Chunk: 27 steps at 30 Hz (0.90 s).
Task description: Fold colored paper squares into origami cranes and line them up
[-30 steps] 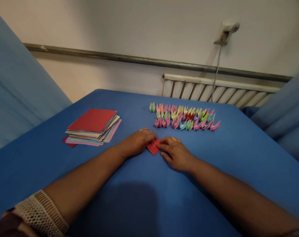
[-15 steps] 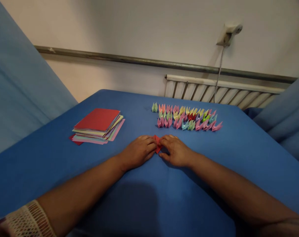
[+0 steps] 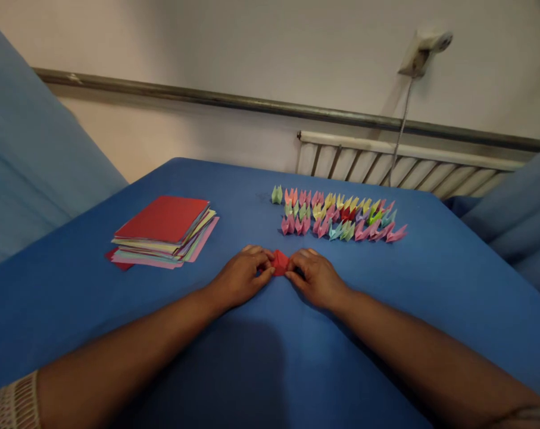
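Note:
Between my two hands, at the middle of the blue-covered table [image 3: 354, 339], is a small folded piece of red paper [image 3: 280, 262]. My left hand [image 3: 245, 276] pinches its left edge between thumb and fingers. On the opposite side, my right hand [image 3: 317, 277] grips the right edge the same way. The paper's creased upper face shows between the fingertips; its side edges are hidden by them. Beyond my right hand stand rows of small folded paper cranes [image 3: 323, 226] in pink, yellow, green, red and blue.
To the left lies a thick stack of coloured paper squares [image 3: 162, 219], red on top, its lower sheets sticking out unevenly. Behind the table are a radiator [image 3: 372, 158], a metal pipe [image 3: 216, 100] and a wall socket with a plug [image 3: 424, 53]. Blue curtains [image 3: 37, 143] hang at both sides.
My fingers have shifted from lying over the red paper to pinching its two sides, so more of it shows. The whole view has tilted slightly.

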Available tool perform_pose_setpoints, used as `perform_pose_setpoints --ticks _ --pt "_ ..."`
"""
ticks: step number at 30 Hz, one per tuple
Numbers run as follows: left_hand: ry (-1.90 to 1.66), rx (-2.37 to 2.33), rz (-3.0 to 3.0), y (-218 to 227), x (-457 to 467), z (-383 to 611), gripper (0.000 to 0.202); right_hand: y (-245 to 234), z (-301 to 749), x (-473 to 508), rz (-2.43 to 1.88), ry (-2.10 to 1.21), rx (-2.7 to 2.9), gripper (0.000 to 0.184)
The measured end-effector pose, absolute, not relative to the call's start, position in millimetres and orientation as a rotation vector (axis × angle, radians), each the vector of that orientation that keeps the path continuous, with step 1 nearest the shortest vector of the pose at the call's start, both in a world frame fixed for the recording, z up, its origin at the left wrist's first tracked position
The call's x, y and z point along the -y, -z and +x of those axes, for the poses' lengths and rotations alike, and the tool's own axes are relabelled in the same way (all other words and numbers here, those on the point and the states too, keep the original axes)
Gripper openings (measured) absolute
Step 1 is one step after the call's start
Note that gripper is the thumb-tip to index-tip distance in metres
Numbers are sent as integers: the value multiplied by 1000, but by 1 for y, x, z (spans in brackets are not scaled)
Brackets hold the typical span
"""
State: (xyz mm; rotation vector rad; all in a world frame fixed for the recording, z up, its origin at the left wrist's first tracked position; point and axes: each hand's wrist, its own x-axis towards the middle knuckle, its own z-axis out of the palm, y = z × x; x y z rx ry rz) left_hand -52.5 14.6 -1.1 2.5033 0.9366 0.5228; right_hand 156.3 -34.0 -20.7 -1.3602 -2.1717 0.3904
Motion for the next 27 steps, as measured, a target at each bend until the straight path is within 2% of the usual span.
perform_pose_setpoints --ticks 4,12,25,27 --pt "-542 -999 2517 1 -12 -51 8 19 156 38 -1368 -305 2214 2" --pt "-518 -1009 2506 2 -12 -52 6 11 156 48 -1422 -108 2456 24" --pt "-526 -1003 2517 4 -13 -54 7 7 149 59 -1426 1 2570 32" --pt "-530 -947 2586 4 -13 -55 20 7 149 59 -1429 -26 2561 34"
